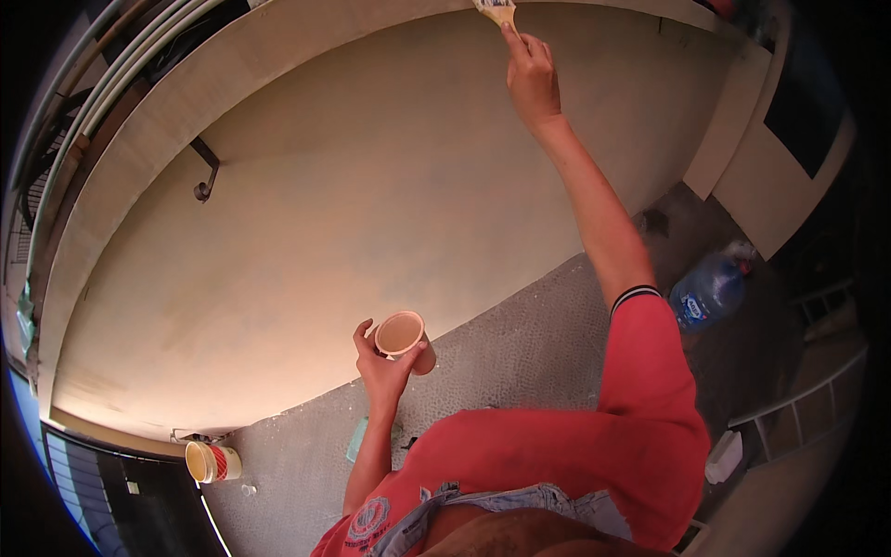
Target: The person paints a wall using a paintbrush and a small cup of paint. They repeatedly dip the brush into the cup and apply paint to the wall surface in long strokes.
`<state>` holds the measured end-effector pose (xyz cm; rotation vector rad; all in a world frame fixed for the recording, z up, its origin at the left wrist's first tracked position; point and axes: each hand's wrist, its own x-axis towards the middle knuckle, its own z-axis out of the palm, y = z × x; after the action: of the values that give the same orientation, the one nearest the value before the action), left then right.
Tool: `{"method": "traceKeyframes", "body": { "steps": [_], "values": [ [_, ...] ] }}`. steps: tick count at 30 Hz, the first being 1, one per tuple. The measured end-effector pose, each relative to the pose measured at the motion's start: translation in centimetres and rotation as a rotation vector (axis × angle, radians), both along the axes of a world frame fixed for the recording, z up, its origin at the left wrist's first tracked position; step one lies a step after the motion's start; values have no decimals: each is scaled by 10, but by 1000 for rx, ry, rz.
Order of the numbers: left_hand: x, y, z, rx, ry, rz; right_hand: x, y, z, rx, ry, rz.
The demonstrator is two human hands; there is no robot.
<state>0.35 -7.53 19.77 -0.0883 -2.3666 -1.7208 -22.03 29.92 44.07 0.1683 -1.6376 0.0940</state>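
Note:
My right hand (534, 75) is stretched up to the top of the wall and grips a paintbrush (500, 12) by its handle. The brush's bristles, partly cut off by the picture's upper rim, look whitish with paint. Lower down, in front of my body, my left hand (387, 365) holds a pale pinkish cup (426, 358) around its side, with its mouth facing up. What is inside the cup looks beige, and its level is hard to tell. A beige plastered wall (390, 195) fills most of the view before me.
A curled metal bracket (207, 174) juts from the wall at the left. On the textured floor (515, 362) stand a paint bucket (212, 461) and a small clear cup (248, 490). At right are a large blue water bottle (710, 292), a ladder (797, 418) and a white block (724, 457).

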Motion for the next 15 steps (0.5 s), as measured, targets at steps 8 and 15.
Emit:
{"method": "traceKeyframes", "body": {
  "steps": [8,15],
  "values": [
    [-1,-14,5,34,15,-16,15,4,-34,-62,-101,76],
    [1,-29,2,38,12,-21,33,10,-56,-98,-142,104]
  ]
}}
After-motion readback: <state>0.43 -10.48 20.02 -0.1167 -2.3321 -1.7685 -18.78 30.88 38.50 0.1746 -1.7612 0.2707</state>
